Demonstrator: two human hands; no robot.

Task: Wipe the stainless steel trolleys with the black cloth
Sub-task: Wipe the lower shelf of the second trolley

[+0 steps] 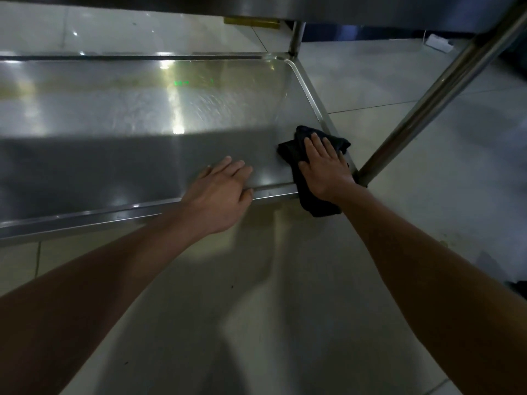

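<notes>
I find no brand, label or readable writing anywhere; the only mark is a small green glint reflected in the steel, too blurred to read.

My right hand (pixel 323 163) lies flat on the black cloth (pixel 308 178), fingers straight and spread, pressing it down at the near right corner of the trolley's lower shelf (pixel 137 132). The grip there is apart, not curled round the cloth. Part of the cloth lies on the shelf under my palm, part laps over the right rim, and a tail hangs over the near rim (pixel 85 216) toward the floor (pixel 256 309).

My left hand (pixel 219 192) rests on that near rim just left of the cloth, fingers out on the shelf surface, thumb along the rim, holding nothing.

The shelf has a raised lip all round, with a rounded far right corner. A near post (pixel 445 81) rises at a slant from the corner just right of the cloth, close to my right wrist. A far post (pixel 296 38) stands at the far right corner. An upper shelf (pixel 342 10) overhangs the top of the view. To the left the shelf runs open and bare, half in shadow. Tiled floor lies open to the right.
</notes>
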